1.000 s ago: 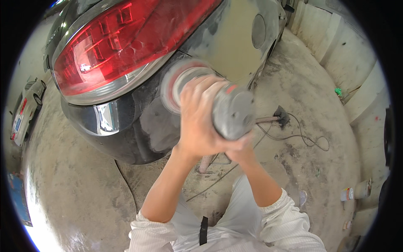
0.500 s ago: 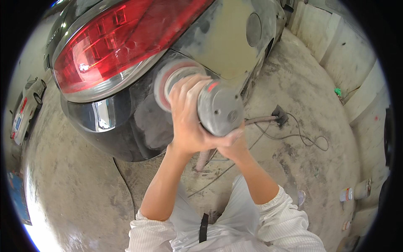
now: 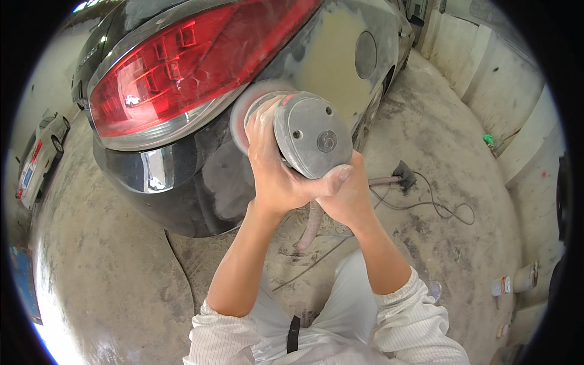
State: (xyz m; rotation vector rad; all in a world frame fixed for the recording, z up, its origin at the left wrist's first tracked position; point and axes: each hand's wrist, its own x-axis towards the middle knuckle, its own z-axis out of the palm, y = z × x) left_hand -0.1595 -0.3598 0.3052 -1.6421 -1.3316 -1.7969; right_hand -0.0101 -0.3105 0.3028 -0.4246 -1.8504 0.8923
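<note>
Both my hands are closed round a grey, dust-covered power sander (image 3: 315, 135) with a round cap. My left hand (image 3: 271, 173) wraps the sander's left side, fingers over its body. Below the cap, my right hand (image 3: 348, 198) grips the sander, its fingers mostly hidden. The blurred round pad (image 3: 238, 121) lies against the dark car's rear corner, just beneath the red tail light (image 3: 173, 76); its contact edge is hidden. A dull sanded patch (image 3: 228, 179) marks the black bumper (image 3: 182, 210). Beige filler (image 3: 331, 67) covers part of the side panel near the round fuel flap (image 3: 365, 55).
A dusty hose (image 3: 311, 228) hangs below the sander, and a thin cable (image 3: 447, 210) loops across the concrete floor (image 3: 121, 261). Cans (image 3: 502, 286) stand by the right wall (image 3: 532, 134). A light-coloured car (image 3: 41, 155) is at the far left.
The sander and both hands have shifted up, away from me, along the car's corner. Its round cap now tilts more toward me. The view has shifted slightly.
</note>
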